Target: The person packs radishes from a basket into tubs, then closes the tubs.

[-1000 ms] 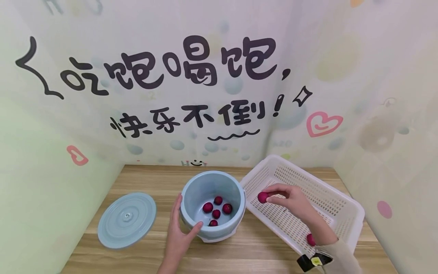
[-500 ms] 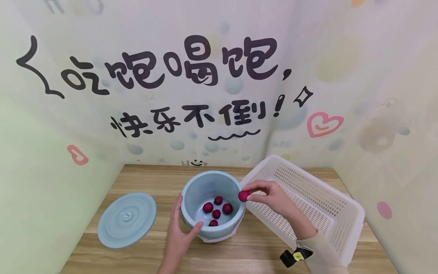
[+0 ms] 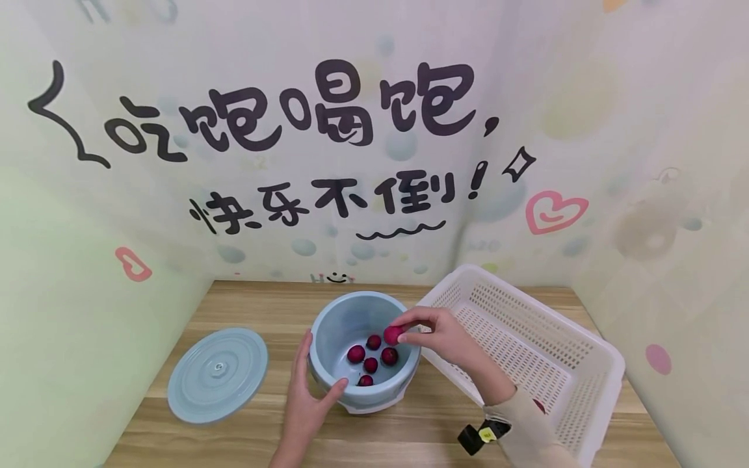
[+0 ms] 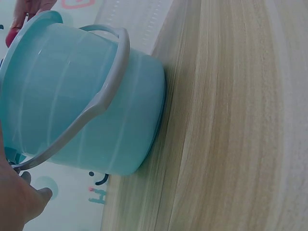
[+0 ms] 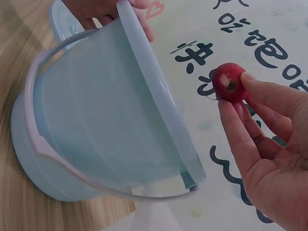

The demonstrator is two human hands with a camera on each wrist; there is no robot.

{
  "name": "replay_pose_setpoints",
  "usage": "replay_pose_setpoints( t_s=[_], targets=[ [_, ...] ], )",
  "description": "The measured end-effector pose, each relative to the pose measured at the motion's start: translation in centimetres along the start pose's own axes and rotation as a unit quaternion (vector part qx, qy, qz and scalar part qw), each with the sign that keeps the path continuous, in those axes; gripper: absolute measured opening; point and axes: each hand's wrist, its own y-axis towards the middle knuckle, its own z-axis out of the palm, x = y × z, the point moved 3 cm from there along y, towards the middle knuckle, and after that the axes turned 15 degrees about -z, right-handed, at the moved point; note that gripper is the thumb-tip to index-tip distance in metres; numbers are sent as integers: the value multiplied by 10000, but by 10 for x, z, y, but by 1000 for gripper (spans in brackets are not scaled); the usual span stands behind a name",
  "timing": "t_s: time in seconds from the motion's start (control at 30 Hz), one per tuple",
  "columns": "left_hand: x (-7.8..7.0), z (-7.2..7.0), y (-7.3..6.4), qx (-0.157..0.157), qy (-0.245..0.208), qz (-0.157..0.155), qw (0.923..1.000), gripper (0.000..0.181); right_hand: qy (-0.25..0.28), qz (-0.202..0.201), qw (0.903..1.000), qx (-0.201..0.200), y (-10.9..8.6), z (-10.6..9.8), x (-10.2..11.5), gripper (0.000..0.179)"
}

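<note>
Between the thumb and fingers of my right hand [image 3: 447,341] a red radish [image 3: 393,335] is pinched, over the right side of the light-blue bucket [image 3: 330,325]. The right wrist view shows this radish [image 5: 228,82] closely, with a pale scar and a dark stem end. Several smaller radishes [image 3: 356,354] lie on the bucket's bottom. My left hand [image 3: 305,403] grips the bucket from the left, its thumb at the near rim and its fingers along the outer wall. The left wrist view shows the bucket's pale handle [image 4: 103,94] hanging down against its side.
A white perforated basket [image 3: 610,383] stands right of the bucket; a radish [image 3: 539,406] inside it is mostly hidden by my right sleeve. The round blue lid [image 3: 218,370] lies on the wooden table [image 3: 234,448] at left. Printed walls enclose the table.
My right hand has carried the radish leftward from above the basket to over the bucket's opening. My left hand and the bucket have stayed in place.
</note>
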Motion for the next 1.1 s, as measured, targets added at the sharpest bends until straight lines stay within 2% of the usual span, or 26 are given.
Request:
replay_pose_setpoints(
  t_s=[0.37, 0.73, 1.1],
  targets=[
    [0, 0, 1, 16, -45, 17, 10000, 98, 77, -261, 9996, 72, 11, 12, 0, 20],
    [1, 1, 1, 20, -84, 59, 9999, 98, 57, -222, 9997, 63, 15, 22, 0, 23],
    [1, 0, 1, 32, -83, 22, 10000, 98, -8, 119, 9999, -41, 2, 7, 2, 22]
  ],
)
